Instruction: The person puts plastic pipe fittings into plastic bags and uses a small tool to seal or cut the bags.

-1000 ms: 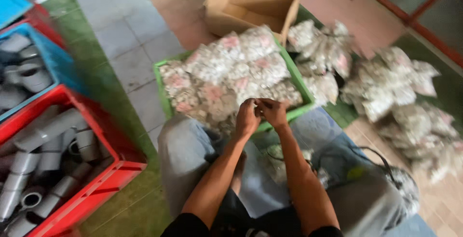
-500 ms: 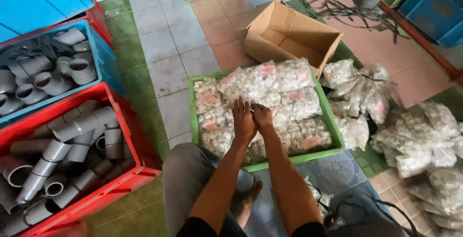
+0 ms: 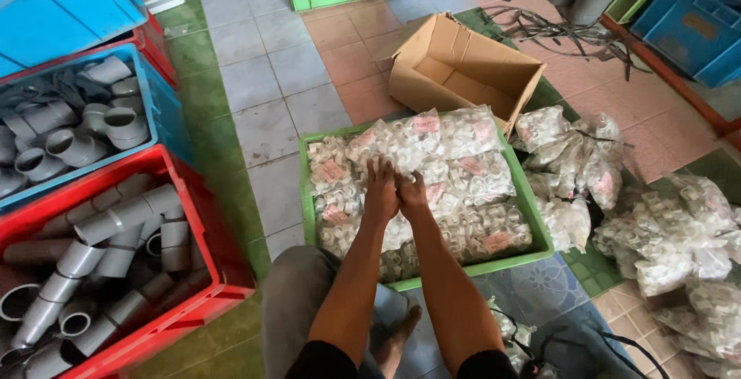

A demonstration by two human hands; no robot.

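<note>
Left hand (image 3: 380,192) and right hand (image 3: 413,194) side by side, fingers curled down onto clear bag of white fittings (image 3: 401,164), probably settling it flat. Bag sits mid green crate (image 3: 540,228). Red bin of grey pipe elbows (image 3: 224,271) at left, open cardboard box (image 3: 455,70) beyond.

Bags (image 3: 463,164) fill crate (image 3: 306,194); tiles (image 3: 270,109) left seem passable.

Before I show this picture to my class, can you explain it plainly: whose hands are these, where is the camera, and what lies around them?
The camera sits on the person's head and looks down, so the arms reach away from you. The left hand and right hand press side by side on clear bags of small white parts that fill a green crate. Neither hand has lifted anything. More bags lie on the tiled floor to the right, behind them an open cardboard box. On the left, a red crate holds grey pipe fittings.
</note>
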